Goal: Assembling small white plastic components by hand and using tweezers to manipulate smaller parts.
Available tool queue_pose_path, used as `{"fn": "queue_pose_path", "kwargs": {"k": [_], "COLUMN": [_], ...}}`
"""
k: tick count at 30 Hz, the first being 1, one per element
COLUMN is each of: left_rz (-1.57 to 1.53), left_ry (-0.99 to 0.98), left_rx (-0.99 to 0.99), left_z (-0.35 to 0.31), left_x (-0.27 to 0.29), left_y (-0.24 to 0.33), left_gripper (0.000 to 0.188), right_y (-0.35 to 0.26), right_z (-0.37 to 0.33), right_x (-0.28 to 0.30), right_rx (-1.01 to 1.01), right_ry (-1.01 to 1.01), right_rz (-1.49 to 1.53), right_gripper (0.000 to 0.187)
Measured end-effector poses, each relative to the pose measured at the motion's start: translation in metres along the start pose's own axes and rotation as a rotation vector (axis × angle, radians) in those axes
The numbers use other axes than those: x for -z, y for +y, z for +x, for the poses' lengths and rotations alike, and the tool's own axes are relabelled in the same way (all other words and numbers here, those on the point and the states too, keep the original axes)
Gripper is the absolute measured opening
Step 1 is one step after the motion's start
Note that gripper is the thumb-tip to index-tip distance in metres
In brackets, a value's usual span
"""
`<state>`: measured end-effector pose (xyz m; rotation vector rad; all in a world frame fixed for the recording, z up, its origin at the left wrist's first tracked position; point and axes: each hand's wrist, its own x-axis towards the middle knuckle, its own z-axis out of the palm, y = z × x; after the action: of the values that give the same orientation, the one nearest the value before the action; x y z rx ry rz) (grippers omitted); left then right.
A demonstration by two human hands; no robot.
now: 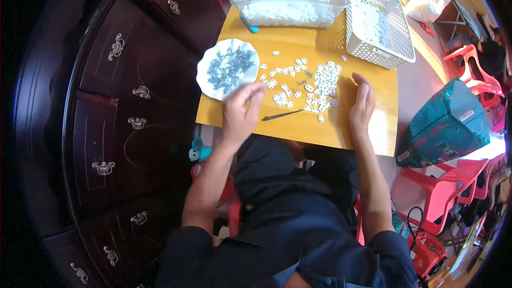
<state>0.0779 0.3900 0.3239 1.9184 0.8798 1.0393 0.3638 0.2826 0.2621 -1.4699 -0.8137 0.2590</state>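
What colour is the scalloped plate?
The scalloped plate is white; it shows best in the head view.

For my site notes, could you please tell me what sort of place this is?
Probably a household room doubling as a workspace: a dark drawer cabinet stands beside a table bearing small white pieces.

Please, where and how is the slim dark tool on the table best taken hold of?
Probably by its middle, pinched from above and the person's side: the slim dark tool lies flat, slanting, and most small white pieces lie beyond it.
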Motion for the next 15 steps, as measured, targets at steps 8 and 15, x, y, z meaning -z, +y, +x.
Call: {"fn": "queue_pose_path", "kwargs": {"k": [8, 15], "left_rz": [0.389, 0.841], "left_ry": [0.051, -0.259], "left_rx": [-0.470, -0.380], "left_z": [0.170, 0.288], "left_x": [0.028, -0.008], "left_y": [0.053, 0.006], "left_gripper": [0.022, 0.042], "right_y": [-0.044, -0.051], "right_z": [-0.053, -0.065], "right_x": [-0.023, -0.008], "right_rx": [0.373, 0.298], "right_ry": [-0.240, -0.349], "right_rz": [-0.358, -0.486], "right_gripper": [0.022, 0.025]}}
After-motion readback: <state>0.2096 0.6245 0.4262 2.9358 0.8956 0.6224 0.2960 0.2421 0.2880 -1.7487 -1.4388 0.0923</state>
